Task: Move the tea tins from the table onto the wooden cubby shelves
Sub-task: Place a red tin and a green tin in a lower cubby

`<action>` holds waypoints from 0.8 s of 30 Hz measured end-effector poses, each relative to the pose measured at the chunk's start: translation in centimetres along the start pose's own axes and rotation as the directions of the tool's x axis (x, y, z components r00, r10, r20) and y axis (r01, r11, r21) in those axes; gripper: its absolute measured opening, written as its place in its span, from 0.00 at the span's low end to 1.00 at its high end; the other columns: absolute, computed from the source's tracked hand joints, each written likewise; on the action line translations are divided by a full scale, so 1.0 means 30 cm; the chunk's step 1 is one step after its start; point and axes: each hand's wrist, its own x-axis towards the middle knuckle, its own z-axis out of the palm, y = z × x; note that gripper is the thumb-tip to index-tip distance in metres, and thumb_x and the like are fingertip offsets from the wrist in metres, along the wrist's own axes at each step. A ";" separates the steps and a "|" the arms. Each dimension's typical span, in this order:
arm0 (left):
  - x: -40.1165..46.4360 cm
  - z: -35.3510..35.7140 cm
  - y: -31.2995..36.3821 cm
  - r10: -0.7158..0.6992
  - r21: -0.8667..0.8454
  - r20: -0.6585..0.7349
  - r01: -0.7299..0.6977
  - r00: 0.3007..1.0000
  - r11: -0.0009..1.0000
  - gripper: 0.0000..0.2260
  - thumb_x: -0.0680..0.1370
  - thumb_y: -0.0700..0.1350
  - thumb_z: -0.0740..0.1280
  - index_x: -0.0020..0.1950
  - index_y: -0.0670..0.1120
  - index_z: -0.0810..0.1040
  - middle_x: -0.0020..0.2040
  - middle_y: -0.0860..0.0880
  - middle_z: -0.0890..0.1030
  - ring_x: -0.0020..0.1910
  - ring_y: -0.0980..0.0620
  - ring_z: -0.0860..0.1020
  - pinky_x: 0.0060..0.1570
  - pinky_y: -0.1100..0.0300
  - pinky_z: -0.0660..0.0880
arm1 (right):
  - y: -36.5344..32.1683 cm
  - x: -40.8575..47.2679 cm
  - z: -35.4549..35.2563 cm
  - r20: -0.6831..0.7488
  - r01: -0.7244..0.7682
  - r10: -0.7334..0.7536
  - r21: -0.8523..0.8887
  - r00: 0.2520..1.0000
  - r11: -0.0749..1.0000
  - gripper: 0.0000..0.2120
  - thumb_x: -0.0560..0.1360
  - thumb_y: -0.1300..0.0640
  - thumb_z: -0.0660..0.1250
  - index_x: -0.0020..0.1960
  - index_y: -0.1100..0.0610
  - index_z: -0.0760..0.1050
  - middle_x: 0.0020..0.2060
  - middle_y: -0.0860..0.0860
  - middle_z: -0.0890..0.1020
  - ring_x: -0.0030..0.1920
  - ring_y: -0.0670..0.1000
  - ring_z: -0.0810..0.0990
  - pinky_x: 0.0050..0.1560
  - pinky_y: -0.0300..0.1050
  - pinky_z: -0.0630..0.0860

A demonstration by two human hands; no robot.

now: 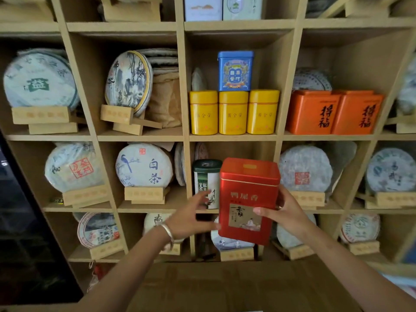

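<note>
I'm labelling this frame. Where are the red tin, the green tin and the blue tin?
red tin [246, 199], head view, front face under the lid
green tin [206, 176], head view, upper front
blue tin [235, 73], head view, front label

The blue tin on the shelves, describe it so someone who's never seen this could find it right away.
On the wooden cubby shelves, find the cubby just above the red tin held in the right hand. Three yellow tins stand there in a row. The blue tin sits on top of them, the only blue, stacked one.

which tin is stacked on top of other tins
The blue tin: it sits on the yellow tins, while every other tin stands on a shelf or is in hand.
</note>
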 end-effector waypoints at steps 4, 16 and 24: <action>0.043 0.167 -0.026 0.008 -0.072 0.011 -0.007 1.000 0.997 0.34 0.70 0.56 0.73 0.71 0.55 0.60 0.63 0.60 0.73 0.61 0.59 0.74 0.59 0.62 0.73 | 0.015 0.029 0.011 0.013 -0.014 0.014 0.005 1.000 1.000 0.44 0.55 0.40 0.81 0.66 0.45 0.67 0.59 0.46 0.79 0.60 0.47 0.78 0.62 0.55 0.76; 0.265 0.334 -0.126 -0.006 -0.154 -0.147 -0.017 0.989 0.988 0.23 0.77 0.51 0.67 0.69 0.50 0.63 0.62 0.54 0.77 0.61 0.57 0.75 0.61 0.59 0.73 | 0.100 0.146 -0.006 0.015 -0.001 0.003 -0.142 1.000 0.990 0.33 0.67 0.49 0.77 0.66 0.39 0.64 0.57 0.41 0.78 0.58 0.41 0.77 0.60 0.49 0.76; 0.357 0.362 -0.164 -0.024 -0.126 -0.287 -0.013 0.958 0.992 0.26 0.76 0.55 0.66 0.71 0.50 0.62 0.63 0.53 0.75 0.61 0.58 0.75 0.59 0.56 0.76 | 0.189 0.250 0.045 -0.180 0.017 -0.120 -0.487 0.976 0.873 0.27 0.69 0.41 0.69 0.65 0.48 0.68 0.59 0.49 0.71 0.56 0.39 0.64 0.58 0.39 0.68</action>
